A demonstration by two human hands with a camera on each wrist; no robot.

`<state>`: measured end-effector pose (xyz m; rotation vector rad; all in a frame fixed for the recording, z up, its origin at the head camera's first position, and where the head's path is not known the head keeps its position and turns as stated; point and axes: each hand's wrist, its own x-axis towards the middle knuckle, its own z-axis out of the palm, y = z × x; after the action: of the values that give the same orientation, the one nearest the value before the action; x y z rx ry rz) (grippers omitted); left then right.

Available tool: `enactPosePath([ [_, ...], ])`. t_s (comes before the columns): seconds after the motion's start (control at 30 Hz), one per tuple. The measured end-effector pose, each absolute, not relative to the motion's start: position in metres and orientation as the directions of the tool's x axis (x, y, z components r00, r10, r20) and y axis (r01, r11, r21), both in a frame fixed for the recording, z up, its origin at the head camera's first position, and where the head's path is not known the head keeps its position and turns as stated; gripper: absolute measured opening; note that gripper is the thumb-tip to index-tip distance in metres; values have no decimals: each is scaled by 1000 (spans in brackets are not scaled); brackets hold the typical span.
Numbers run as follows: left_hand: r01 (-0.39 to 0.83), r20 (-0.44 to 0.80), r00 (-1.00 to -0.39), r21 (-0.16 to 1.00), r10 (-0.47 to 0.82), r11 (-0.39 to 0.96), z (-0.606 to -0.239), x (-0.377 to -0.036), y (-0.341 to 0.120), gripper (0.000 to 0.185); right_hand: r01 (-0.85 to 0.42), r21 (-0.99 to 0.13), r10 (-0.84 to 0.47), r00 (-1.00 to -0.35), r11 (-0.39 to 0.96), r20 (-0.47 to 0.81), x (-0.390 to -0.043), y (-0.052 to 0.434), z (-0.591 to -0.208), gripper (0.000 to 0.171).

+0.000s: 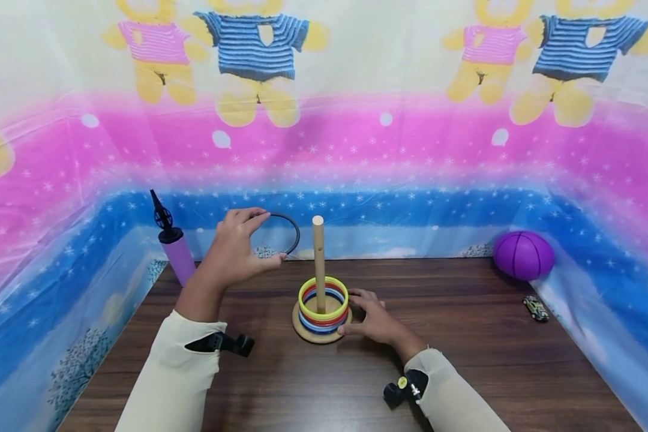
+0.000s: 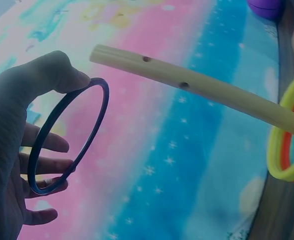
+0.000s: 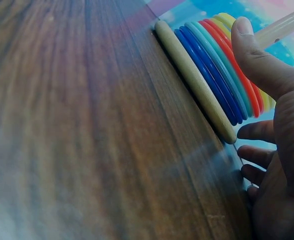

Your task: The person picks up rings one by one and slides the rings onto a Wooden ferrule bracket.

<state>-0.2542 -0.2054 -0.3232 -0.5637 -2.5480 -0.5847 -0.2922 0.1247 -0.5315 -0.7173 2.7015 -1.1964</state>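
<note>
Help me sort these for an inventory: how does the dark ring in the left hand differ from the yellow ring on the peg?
The dark ring is held up in the air, pinched by the left hand; the yellow ring lies flat around the wooden peg, on top of the stack. The dark ring is navy, almost black, and stands on edge; the yellow ring is bright. Both are thin round hoops of similar size.

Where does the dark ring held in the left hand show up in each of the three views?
Head: the dark ring sits left of centre, pinched by the left hand beside the top of the wooden peg.
Left wrist: the ring fills the left half, held between thumb and fingers, edge-on and tilted.
Right wrist: not in it.
Shared landmark: the wooden peg, in all three views.
</note>
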Motion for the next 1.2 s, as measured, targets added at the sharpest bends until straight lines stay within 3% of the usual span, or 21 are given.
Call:
enactPosePath([
  [0.6, 520, 510, -805, 357, 304, 776, -285, -262, -188, 82, -394, -721, -460, -880, 570, 117, -294, 125, -532, 86],
  [1.2, 557, 470, -804, 383, 364, 737, -288, -267, -157, 82, -389, -718, -460, -881, 577, 107, -295, 125, -533, 88],
])
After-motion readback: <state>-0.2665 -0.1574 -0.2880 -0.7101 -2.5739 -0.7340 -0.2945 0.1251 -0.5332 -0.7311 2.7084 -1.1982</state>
